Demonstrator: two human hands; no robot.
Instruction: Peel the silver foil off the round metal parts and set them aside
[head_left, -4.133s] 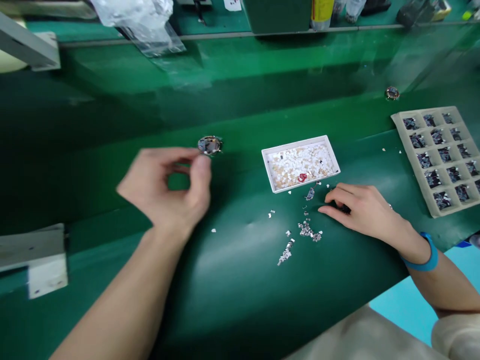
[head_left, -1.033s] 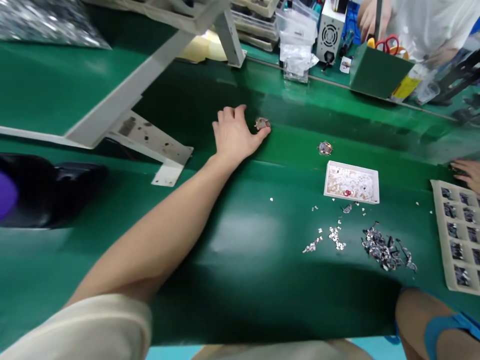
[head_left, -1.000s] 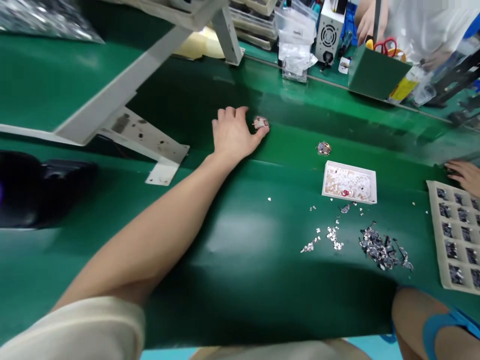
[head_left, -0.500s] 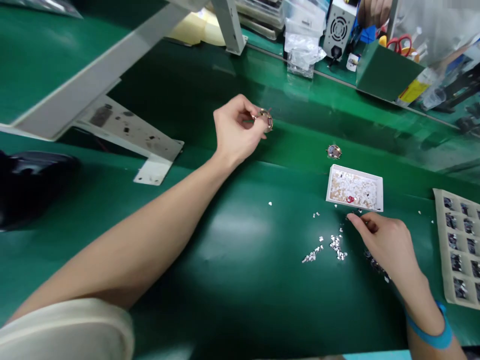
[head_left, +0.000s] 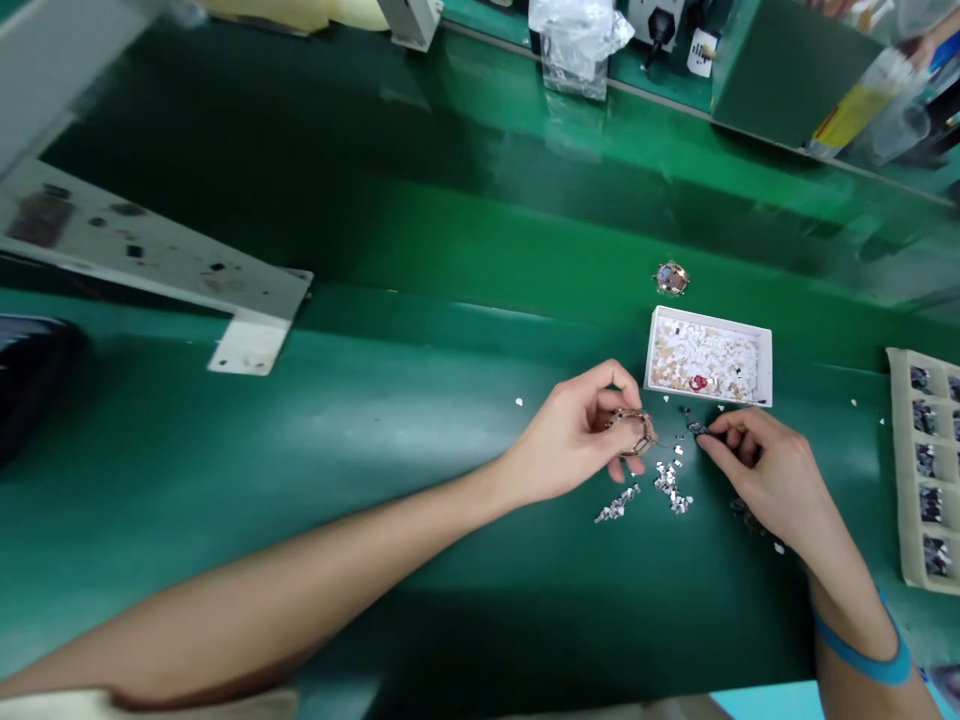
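Observation:
Pinched between thumb and fingers of my left hand is a round rose-gold metal piece that looks like a watch case. My right hand is closed on a small dark part, too small to name. The two hands face each other a short way apart. Below and between them lie small shiny metal pieces, with another little pile to the left. Dark bits are partly hidden by my right hand. Just beyond the hands is a white box of tiny pale pieces.
Behind the box lies another round rose-gold piece. A compartment tray of dark parts sits at the right. On the left a white metal bracket stands on the green bench. Plastic bags and a green box line the back shelf.
My left hand has come right and nearer with the round metal piece, close to my right hand. My right hand now shows a small dark part at its fingertips. The view has shifted.

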